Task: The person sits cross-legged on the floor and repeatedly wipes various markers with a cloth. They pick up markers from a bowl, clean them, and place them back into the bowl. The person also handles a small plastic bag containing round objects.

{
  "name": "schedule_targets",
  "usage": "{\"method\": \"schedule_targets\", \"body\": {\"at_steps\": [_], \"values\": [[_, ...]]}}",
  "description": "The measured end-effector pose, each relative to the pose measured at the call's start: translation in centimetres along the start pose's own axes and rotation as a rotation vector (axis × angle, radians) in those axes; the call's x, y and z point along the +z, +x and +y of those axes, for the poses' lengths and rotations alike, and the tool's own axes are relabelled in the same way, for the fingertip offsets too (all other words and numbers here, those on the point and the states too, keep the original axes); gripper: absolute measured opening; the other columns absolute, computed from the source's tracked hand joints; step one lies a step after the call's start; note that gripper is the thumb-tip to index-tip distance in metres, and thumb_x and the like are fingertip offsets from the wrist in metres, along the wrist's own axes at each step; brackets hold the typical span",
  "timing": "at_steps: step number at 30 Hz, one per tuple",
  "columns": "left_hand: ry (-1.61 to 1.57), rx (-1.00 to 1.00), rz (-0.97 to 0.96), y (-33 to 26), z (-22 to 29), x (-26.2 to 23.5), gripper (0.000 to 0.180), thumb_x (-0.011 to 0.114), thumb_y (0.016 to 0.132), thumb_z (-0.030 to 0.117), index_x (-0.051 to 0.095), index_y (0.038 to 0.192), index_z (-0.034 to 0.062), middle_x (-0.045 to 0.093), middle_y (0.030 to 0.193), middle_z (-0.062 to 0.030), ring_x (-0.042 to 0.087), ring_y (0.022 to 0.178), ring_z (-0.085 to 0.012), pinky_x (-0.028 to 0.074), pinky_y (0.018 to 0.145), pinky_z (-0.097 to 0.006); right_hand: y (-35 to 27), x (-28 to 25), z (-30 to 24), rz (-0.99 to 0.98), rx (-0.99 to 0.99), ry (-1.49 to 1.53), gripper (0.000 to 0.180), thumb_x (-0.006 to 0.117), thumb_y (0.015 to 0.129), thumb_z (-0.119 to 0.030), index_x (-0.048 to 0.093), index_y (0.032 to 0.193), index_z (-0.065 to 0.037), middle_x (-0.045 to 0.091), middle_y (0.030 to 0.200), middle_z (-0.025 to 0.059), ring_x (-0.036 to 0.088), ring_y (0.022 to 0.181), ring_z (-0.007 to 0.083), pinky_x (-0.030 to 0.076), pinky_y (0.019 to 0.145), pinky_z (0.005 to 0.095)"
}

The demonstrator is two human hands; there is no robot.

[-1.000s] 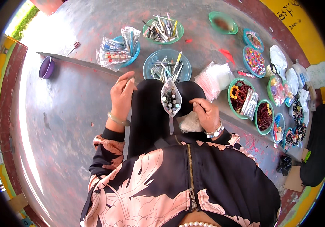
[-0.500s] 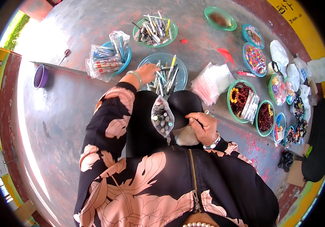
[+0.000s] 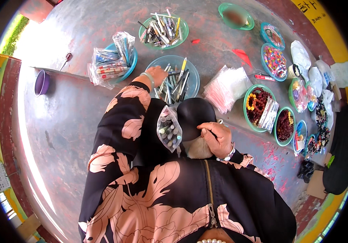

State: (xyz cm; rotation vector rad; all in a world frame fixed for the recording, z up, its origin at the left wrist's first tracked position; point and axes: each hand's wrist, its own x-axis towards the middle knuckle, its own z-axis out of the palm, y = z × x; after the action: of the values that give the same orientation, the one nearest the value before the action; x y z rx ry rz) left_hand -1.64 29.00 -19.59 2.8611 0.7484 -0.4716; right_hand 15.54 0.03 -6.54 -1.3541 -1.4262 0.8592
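My left hand (image 3: 157, 75) reaches over the left rim of a clear blue basin (image 3: 195, 72) of pens (image 3: 178, 86). Its fingers curl down at the pens, and whatever they hold is hidden. A clear bag (image 3: 160, 139) stands open at my lap, packed with upright pens or markers whose ends face up. At the right side of my lap, my right hand (image 3: 218, 139) is closed, its thumb against the bent forefinger. I cannot make out anything in it. Just left of it lies a pale, fuzzy-looking thing (image 3: 199, 148), partly covered.
A blue basin of bagged pens (image 3: 111, 65) and a green one of loose pens (image 3: 163, 30) stand beyond. Empty clear bags (image 3: 227, 89) lie at right, near basins of beads (image 3: 259, 106) and colourful small items (image 3: 274, 60). A purple bucket (image 3: 42, 83) stands far left.
My left hand has shifted slightly left and up at the pens. The bag of pens leans a little further left. My right hand stays in about the same place, still closed.
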Motion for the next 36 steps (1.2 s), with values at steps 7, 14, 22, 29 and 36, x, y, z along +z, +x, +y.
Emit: {"method": "schedule_targets", "body": {"at_steps": [7,14,22,29,36], "values": [[-0.174,-0.253,0.106,-7.9,-0.6,-1.7,0.017,0.051,0.080,0.010,0.062,0.092,0.0063,0.065,0.088,-0.0180,0.062,0.089,-0.0358,0.048,0.077,-0.046,-0.6,0.5,-0.1,0.034,-0.003,0.018,0.011,0.057,0.087,-0.007,0.064,0.090,0.000,0.061,0.069,0.0094,0.059,0.060,0.0159,0.046,0.056,0.0266],[-1.017,-0.419,0.469,-17.1,2.4,-1.8,0.015,0.055,0.087,0.014,0.060,0.092,0.0006,0.064,0.078,-0.0133,0.064,0.074,-0.0234,0.050,0.070,-0.034,-0.4,-1.4,-1.3,-0.234,0.075,0.033,0.018,0.062,0.082,-0.014,0.065,0.095,-0.001,0.064,0.085,0.0084,0.062,0.078,0.0161,0.047,0.071,0.0274],[-1.630,-0.231,0.725,-24.1,12.2,-8.3,0.016,0.050,0.093,0.011,0.057,0.099,-0.0023,0.062,0.080,-0.0063,0.058,0.075,-0.0125,0.047,0.072,-0.026,-2.0,-5.5,-2.4,-0.402,-0.064,-0.140,0.016,0.061,0.077,-0.005,0.059,0.093,-0.001,0.061,0.095,0.0068,0.059,0.088,0.0191,0.046,0.080,0.0305],[-1.838,0.049,0.591,-24.4,19.6,-12.1,0.016,0.048,0.093,0.009,0.054,0.101,-0.0024,0.062,0.081,-0.0098,0.059,0.075,-0.0162,0.047,0.071,-0.028,-1.6,-9.1,-4.0,0.236,0.334,0.767,0.029,0.047,0.091,-0.010,0.050,0.119,-0.002,0.061,0.106,0.0078,0.060,0.098,0.0177,0.049,0.086,0.0321],[-1.743,0.155,0.384,-20.8,24.7,-13.9,0.014,0.046,0.095,0.009,0.054,0.102,-0.0016,0.060,0.077,-0.0060,0.056,0.067,-0.0101,0.047,0.063,-0.023,-1.7,-6.8,-5.2,0.156,0.192,1.465,0.044,0.052,0.092,-0.030,0.046,0.127,-0.004,0.058,0.117,0.0144,0.059,0.103,0.0290,0.052,0.083,0.0446]]}}
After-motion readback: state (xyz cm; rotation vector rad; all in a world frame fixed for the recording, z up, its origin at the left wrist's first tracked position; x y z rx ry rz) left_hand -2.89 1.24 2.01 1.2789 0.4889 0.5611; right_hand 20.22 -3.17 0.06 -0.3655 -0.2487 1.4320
